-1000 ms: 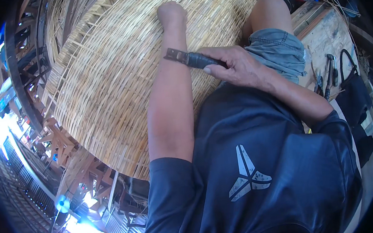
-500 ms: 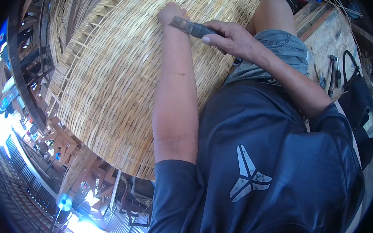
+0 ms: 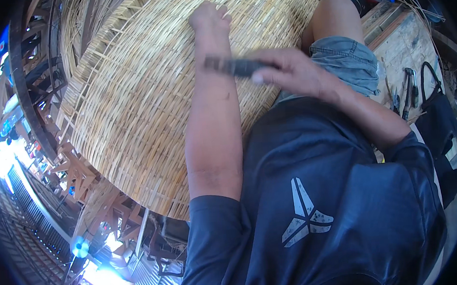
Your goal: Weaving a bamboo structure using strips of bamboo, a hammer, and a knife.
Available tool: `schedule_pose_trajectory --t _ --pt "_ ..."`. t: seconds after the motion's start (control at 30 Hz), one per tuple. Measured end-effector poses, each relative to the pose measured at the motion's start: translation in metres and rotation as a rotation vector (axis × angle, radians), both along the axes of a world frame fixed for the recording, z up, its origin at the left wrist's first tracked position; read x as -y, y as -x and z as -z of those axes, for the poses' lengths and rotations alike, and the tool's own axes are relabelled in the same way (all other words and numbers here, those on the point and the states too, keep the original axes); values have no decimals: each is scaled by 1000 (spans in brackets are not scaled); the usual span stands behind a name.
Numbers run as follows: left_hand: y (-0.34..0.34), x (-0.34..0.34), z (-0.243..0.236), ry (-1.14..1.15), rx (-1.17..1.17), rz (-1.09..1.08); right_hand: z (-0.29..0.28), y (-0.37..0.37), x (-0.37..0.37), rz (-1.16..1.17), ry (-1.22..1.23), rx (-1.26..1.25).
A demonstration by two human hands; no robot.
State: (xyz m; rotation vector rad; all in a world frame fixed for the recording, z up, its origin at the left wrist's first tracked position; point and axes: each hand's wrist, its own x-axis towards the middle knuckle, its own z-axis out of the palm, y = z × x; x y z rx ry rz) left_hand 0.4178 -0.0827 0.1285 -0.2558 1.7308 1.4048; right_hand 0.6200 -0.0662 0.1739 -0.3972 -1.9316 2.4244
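A large, curved piece of woven cane (image 3: 136, 106) fills the upper middle of the view, over my lap. My left hand (image 3: 209, 19) rests on its upper part, arm stretched out and fingers curled in; what they hold, if anything, is hidden. In my right hand (image 3: 295, 71) is a short flat tool with a dark handle (image 3: 242, 67), blurred by motion. The tool's tip points left and lies in front of my left forearm as seen from above. I cannot tell whether it touches the arm.
At the right, a worn board (image 3: 401, 40) carries hand tools (image 3: 408, 90) and a black bag (image 3: 439, 122). Loose cane strands (image 3: 80, 36) lie beyond the weave at the upper left. Wooden frame parts (image 3: 77, 174) stand at the left, and a fan (image 3: 80, 247) is at the lower left.
My right hand has moved down toward me with the tool, from near my left wrist to mid-forearm. My left hand has shifted slightly up and left on the weave.
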Motion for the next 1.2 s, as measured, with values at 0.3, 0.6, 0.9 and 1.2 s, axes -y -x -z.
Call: schedule_pose_trajectory --t 0.3,0.6,0.9,1.2 --pt "6 1 -10 -132 43 -177 40 26 -13 126 41 51" --pt "30 5 11 -125 135 -385 26 9 20 -1 211 -35" --pt "42 7 11 -89 106 -395 -12 1 25 -161 128 -42" --pt "47 9 10 -23 36 -385 -26 -5 28 -183 93 -181"
